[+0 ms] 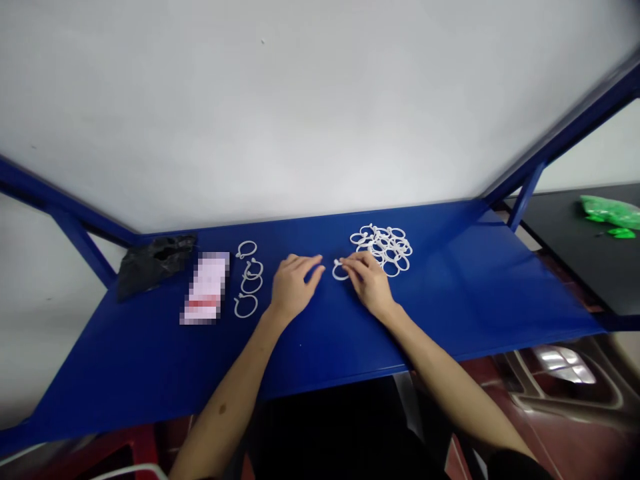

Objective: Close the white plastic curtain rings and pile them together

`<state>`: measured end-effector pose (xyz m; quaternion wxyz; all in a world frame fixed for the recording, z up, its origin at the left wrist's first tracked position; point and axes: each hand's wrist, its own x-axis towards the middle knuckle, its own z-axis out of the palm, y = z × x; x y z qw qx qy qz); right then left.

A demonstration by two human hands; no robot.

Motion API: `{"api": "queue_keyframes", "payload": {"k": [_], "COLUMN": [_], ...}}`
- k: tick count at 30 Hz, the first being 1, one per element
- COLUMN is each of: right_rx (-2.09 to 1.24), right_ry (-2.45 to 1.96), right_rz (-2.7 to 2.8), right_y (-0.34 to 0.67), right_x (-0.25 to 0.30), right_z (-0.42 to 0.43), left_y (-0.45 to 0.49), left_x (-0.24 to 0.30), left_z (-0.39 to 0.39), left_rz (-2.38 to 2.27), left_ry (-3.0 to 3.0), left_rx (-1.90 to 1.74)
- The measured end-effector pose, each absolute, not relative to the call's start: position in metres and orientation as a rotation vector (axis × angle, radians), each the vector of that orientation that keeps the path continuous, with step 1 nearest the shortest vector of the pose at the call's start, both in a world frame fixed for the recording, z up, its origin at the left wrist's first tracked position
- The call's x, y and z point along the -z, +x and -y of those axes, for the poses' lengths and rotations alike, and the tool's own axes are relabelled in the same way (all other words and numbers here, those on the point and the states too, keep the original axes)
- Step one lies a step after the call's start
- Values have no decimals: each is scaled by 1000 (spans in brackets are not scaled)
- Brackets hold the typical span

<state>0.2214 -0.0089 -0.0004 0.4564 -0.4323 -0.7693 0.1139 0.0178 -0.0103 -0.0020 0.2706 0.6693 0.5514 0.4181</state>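
Observation:
A heap of several white plastic rings [384, 245] lies on the blue table [475, 287] toward the back. My right hand [369, 283] rests beside the heap, its fingertips pinched on one white ring [340, 270] at the heap's left edge. My left hand [294, 284] lies flat on the table just left of that ring, fingers stretched out and holding nothing. Further left, several separate white rings [249, 279] lie in a rough column.
A small blurred-out pink and white card [205, 288] lies left of the ring column. A crumpled black bag [153, 261] sits at the back left. Blue frame struts rise at both sides. A dark table with green items [610, 213] stands at right.

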Motion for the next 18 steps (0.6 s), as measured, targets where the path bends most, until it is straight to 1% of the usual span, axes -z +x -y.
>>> {"api": "queue_keyframes", "payload": {"k": [1, 3, 5, 7, 9, 11, 15, 18], "right_rx": [-238, -161, -36, 94, 151, 141, 82, 62], "right_ry": [-1108, -1210, -1375, -1561, -1674, -1714, -1690, -1673], "right_rz": [1856, 1764, 1671, 1591, 1544, 1536, 1583, 1638], "right_y": [227, 241, 260, 279, 296, 308, 321, 324], "right_x": [-4, -9, -11, -9, -5, 0, 9, 16], "right_z": [5, -3, -12, -19, -24, -25, -20, -16], "left_y": [8, -13, -33, -44, -48, -47, -44, -44], "left_x": [0, -3, -6, -8, -8, -7, -3, -6], "left_z": [7, 1, -2, -2, -1, 0, -2, -4], "left_rz": [-1553, -1954, -2314, -2495, -2527, -2502, -2497, -2480], "left_ry": [1812, 1881, 1884, 1894, 1938, 2000, 2045, 2002], "left_rx": [-1121, -1006, -839, -609, -429, -376, -491, -659]}}
